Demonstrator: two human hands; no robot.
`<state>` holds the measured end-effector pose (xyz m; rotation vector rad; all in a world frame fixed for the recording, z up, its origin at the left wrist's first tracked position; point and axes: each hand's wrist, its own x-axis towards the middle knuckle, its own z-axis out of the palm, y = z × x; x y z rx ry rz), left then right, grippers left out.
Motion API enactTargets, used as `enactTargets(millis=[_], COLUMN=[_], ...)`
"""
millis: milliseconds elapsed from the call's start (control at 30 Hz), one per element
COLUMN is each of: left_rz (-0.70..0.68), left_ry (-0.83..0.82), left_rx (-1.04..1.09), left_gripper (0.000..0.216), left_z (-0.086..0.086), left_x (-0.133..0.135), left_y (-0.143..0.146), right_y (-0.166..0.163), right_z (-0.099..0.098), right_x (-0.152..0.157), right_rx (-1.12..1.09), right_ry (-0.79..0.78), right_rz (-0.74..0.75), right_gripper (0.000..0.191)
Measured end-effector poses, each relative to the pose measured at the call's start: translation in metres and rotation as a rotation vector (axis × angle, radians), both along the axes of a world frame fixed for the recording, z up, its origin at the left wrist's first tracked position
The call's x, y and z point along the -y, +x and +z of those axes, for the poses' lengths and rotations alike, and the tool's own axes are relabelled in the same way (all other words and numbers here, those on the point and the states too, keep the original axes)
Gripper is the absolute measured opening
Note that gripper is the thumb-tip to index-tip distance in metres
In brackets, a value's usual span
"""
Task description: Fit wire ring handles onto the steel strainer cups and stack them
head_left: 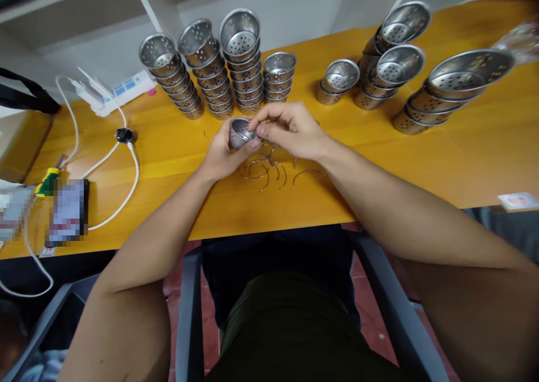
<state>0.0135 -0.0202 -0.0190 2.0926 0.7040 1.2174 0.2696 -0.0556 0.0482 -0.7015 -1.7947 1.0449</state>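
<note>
My left hand (219, 156) is wrapped round a small perforated steel cup (239, 132), held just above the yellow table (463, 146). My right hand (290, 128) is closed in a pinch at the cup's rim; what its fingertips hold is too small to make out. Under both hands lies a loose pile of thin curved wire handles (265, 169). Several stacks of the same steel cups (219, 67) stand behind the hands at the table's back edge.
More stacks of steel cups (421, 78) lean at the back right. A white power strip (122, 92), white cable (130, 185) and a phone (67, 210) lie at the left. A card (517, 201) sits at the right front edge. I sit in a grey chair.
</note>
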Motion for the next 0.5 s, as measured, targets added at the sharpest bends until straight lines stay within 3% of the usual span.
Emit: enactTargets(millis=[133,333,500], left_rz=[-0.017,-0.016,0.03], left_ry=[-0.001,-0.012,-0.029], left_rx=[0.027,0.039,-0.008], left_gripper=[0.092,0.11,0.107], left_z=[-0.001,-0.006,-0.01], left_x=[-0.005,-0.006,-0.009], left_y=[-0.005,-0.003,-0.005], right_y=[0.007,0.005,0.005], right_z=[0.003,0.001,-0.001], right_x=[-0.004,-0.005,-0.004], right_rx=[-0.054,-0.054,-0.025], right_ry=[-0.024,-0.095,-0.131], right_rz=[0.191,0.167,0.142], right_gripper=[0.065,0.071,0.07])
